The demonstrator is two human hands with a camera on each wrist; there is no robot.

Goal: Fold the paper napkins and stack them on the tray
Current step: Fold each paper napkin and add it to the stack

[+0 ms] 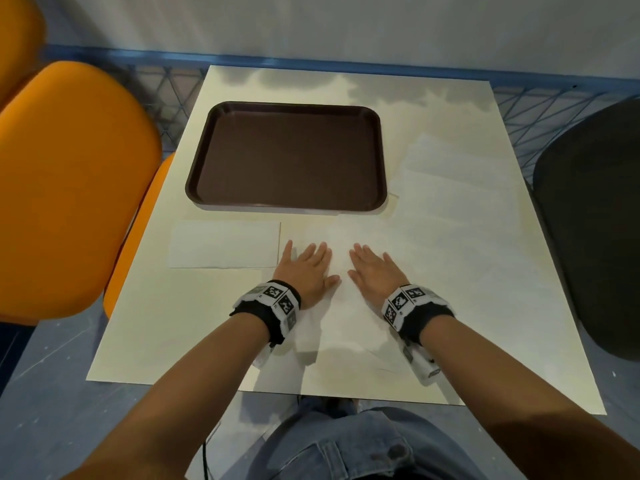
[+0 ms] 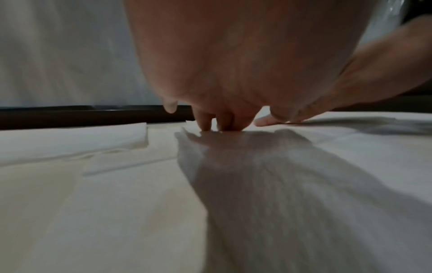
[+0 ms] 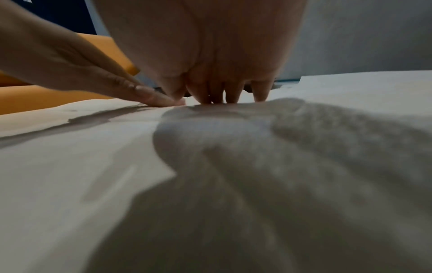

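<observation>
1. Tabletop (image 1: 145, 341): pale sheet surface. The tray is the landmark for everything below.
2. Tray (image 1: 201, 157): dark brown, rectangular, long axis left to right, on the far half of the tabletop. Nothing lies in it, so no napkin is stacked yet.
3. Loose napkins (image 1: 457, 168): white sheets overlapping just right of the tray, some running toward the near side. Count cannot be told.
4. Open napkin (image 1: 346, 334): spread flat on the near side of the tray, under both hands, reaching toward the near tabletop edge. Its outline blends with the tabletop; the exact edges are hard to trace.
5. Folded napkin (image 1: 225, 244): a narrow rectangle near the tray's near-left corner, long axis left to right, just left of the left hand, not touching it. It also shows in the left wrist view (image 2: 70, 136) in front of the tray rim (image 2: 70, 114).
6. Left hand (image 1: 306, 268): palm down, fingers straight and slightly spread, tips pressing the open napkin; it grips nothing.
7. Right hand (image 1: 372, 270): same posture, flat on the open napkin, fingers pointing toward the tray; thumbs of both hands near each other, not touching.
8. Judgement: the sheet is being smoothed ahead of a fold. It runs from the hands toward the person, so either hand can reach a near edge. The left hand is nearer the folded napkin; the right is nearer the loose napkins.
</observation>
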